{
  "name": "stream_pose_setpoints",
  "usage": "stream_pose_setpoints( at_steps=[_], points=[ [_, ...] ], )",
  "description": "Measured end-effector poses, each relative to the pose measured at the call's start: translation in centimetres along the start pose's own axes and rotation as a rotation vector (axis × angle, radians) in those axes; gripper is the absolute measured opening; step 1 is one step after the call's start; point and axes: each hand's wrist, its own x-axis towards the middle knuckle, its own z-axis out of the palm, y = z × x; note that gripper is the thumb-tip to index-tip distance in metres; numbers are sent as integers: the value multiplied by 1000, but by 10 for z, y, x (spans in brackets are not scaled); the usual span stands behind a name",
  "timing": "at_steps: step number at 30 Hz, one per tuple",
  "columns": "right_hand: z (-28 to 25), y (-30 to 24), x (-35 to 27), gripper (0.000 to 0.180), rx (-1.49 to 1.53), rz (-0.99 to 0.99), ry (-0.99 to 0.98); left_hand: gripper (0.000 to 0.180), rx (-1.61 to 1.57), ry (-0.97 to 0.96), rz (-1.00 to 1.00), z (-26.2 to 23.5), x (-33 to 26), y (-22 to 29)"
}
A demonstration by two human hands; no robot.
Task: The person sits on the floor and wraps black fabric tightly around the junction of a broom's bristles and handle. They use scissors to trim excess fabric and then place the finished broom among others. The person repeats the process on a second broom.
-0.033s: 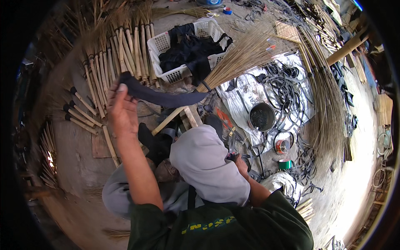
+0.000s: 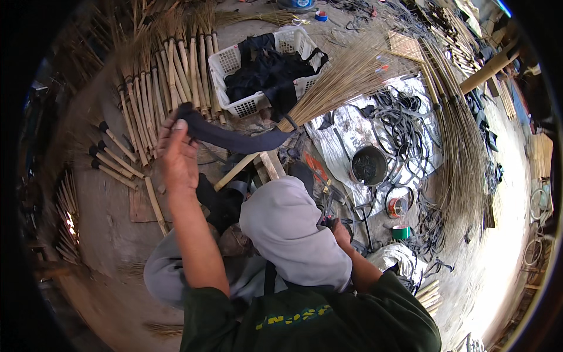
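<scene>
My left hand [image 2: 179, 155] is raised at the left, its thumb and fingers pinching one end of a wide black rubber-like strip [image 2: 234, 139]. The strip curves to the right, its other end close to the bound neck of a broom [image 2: 328, 88] with fanned tan bristles. A pale stick-like handle [image 2: 236, 171] slants down-left from that neck. Lower and to the right, my right hand [image 2: 341, 233] is curled closed beside a grey cloth hood [image 2: 296, 232]. The hood covers part of it, and a small dark thing at its fingers is unclear.
A white basket [image 2: 246, 107] of black material stands ahead. Brooms with bamboo handles [image 2: 176, 76] lie at the left. To the right are a silver sheet [image 2: 346, 144], a dark round pot [image 2: 368, 165], tangled black strips [image 2: 404, 111], green tape [image 2: 401, 232] and long bristle bundles [image 2: 460, 152].
My left hand has shifted slightly to the right with the black strip, and the strip's held end has moved with it. My right hand shows almost no movement.
</scene>
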Motion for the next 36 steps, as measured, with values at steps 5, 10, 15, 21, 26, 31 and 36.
stream_pose_setpoints(
  at_steps=[5, 10, 15, 21, 26, 31, 36],
  points=[
    [-49, 20, -14, 31, 417, 8, -174, 33, 28, -121, -118, -6, 1, -38],
    [-84, 28, -41, 23, 807, -10, -239, 34, 22, -181, -188, 1, 5, -53],
    [-114, 28, -69, 41, 790, 181, -467, 36, 101, -297, -293, 20, 3, -71],
    [-149, -4, -71, 50, 725, 20, -315, 33, 121, -400, -359, 37, -8, -91],
    [-206, -79, -39, 67, 651, -453, -214, 30, 129, -517, -372, 63, -13, -100],
    [-241, -159, -13, 67, 517, -644, -293, 27, 236, -570, -346, 76, -16, -106],
    [-258, -186, -7, 63, 375, -757, -353, 29, 303, -609, -365, 67, -17, -108]
  ],
)
